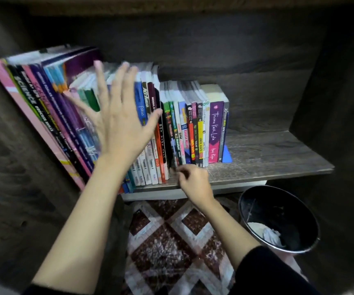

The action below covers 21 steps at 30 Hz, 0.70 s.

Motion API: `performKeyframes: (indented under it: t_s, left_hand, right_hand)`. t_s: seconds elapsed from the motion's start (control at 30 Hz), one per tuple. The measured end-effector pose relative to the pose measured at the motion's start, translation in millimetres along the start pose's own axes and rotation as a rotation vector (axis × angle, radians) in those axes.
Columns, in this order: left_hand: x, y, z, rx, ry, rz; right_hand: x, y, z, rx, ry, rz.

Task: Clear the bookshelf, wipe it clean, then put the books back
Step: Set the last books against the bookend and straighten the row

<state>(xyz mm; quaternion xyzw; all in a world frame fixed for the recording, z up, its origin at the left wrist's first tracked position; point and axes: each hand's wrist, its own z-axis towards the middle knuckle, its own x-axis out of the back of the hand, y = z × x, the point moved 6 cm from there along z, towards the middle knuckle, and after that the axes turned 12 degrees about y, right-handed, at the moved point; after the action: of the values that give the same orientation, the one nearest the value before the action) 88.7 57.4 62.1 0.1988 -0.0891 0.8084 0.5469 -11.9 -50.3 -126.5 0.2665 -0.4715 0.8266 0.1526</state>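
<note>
On the bookshelf (267, 152), a full row of books (182, 124), tall ones leaning at left. Left hand (118, 124) open, fingers spread before the spines; right hand (193, 182) curled at the short books' feet, grip unclear. Probably best: brace leaners flat-palmed, then square the row.

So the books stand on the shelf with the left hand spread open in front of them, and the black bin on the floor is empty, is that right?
Not quite: in the head view the bin holds crumpled white rubbish. The books, shelf and open left hand are as you say.
</note>
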Motion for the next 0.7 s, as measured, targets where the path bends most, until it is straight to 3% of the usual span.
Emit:
performKeyframes:
  t_s: [0.07,0.13,0.23,0.37,0.7]
  left_hand:
    - [-9,23,4,-0.128,-0.034,-0.004]
    - [-20,38,7,-0.235,-0.1,0.053]
    - [-37,46,12,-0.326,-0.178,0.192]
    - [-46,46,18,-0.301,-0.204,0.286]
    - [-46,38,19,-0.292,-0.136,0.208]
  right_hand:
    - [26,16,-3,-0.122,0.292,0.046]
    - [36,31,-4,-0.237,0.435,0.103]
    - [32,43,3,-0.347,0.353,0.141]
    - [22,46,11,-0.332,0.267,0.106]
    - [20,42,14,-0.264,0.254,0.101]
